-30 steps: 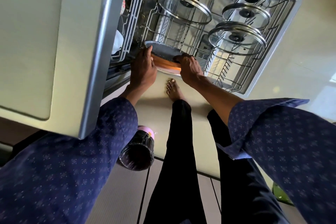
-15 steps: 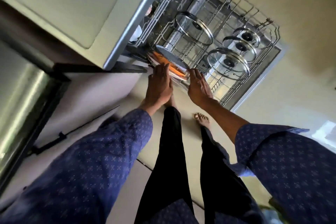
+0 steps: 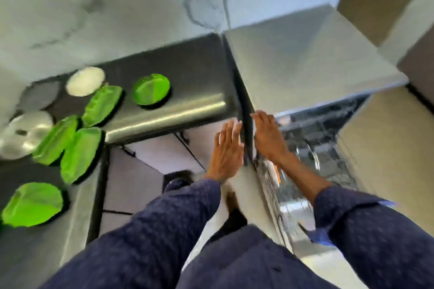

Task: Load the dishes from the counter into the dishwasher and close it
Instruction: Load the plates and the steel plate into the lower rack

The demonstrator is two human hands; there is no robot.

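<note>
Dishes (image 3: 151, 89): several on tabletop (image 3: 192, 70) left of dishwasher (image 3: 312, 138); left hand (image 3: 226, 148) and right hand (image 3: 267, 138) empty, fingers relaxed; lift one plate per grasp.

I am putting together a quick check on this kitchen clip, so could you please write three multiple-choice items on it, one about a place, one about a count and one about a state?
1. Where do the green plates lie?
A. on the dark counter
B. in the dishwasher rack
C. on the floor

2. How many green plates are in view?
A. two
B. five
C. eight

3. How are the left hand and right hand?
A. both gripping a plate
B. both with straight fingers, holding nothing
C. one gripping a pan lid

Answers:
1 A: all the green plates sit on the counter, left of the hands.
2 B: one lies alone near the counter's middle, three cluster together and one lies nearest the camera.
3 B: the fingers are spread and no dish is in either hand.
</note>
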